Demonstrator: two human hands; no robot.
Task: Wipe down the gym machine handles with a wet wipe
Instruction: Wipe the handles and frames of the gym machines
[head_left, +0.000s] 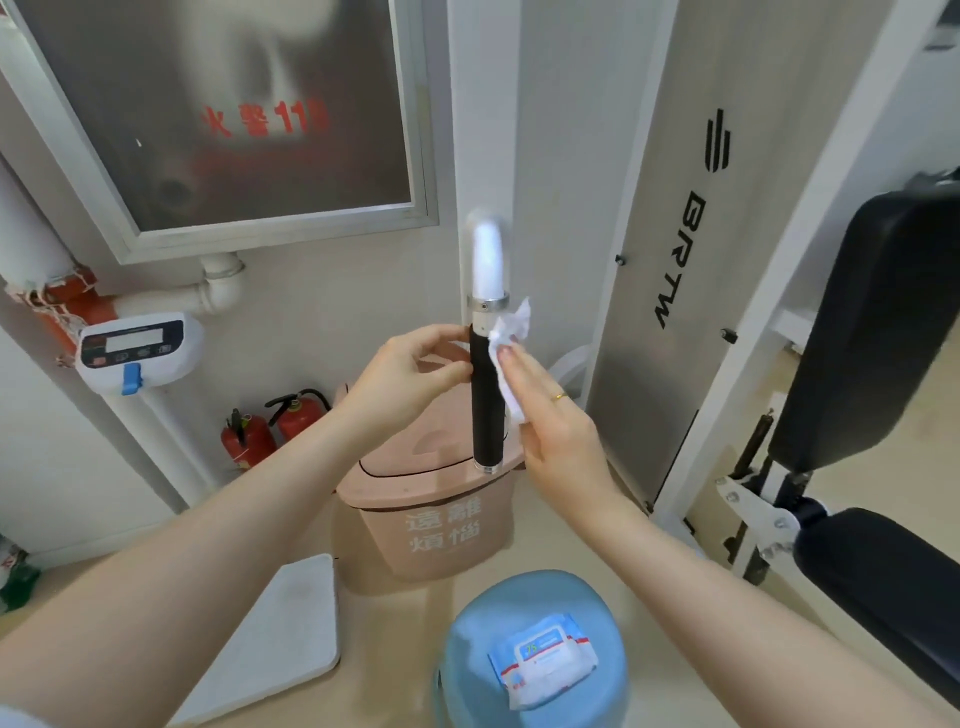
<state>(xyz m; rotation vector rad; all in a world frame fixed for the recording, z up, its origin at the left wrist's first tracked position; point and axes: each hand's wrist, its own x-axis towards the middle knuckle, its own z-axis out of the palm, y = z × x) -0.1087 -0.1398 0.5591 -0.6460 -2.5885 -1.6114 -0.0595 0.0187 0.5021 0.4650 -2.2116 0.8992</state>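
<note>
A gym machine handle (487, 410) stands upright in the middle of the view: a black grip with silver collars below a white curved tube (488, 254). My right hand (550, 415) presses a crumpled white wet wipe (508, 358) flat against the grip's right side, near its top. My left hand (410, 371) pinches the grip's upper part from the left with fingertips. The wipe pack (543, 662), white and blue, lies on a blue stool (535, 649) below.
A pink lidded bin (431, 525) stands right behind the handle. Black bench pads (878, 332) and a white machine frame (691, 218) fill the right. Two red fire extinguishers (270, 431), a white scale (137, 348) and a white board (275, 634) are on the left.
</note>
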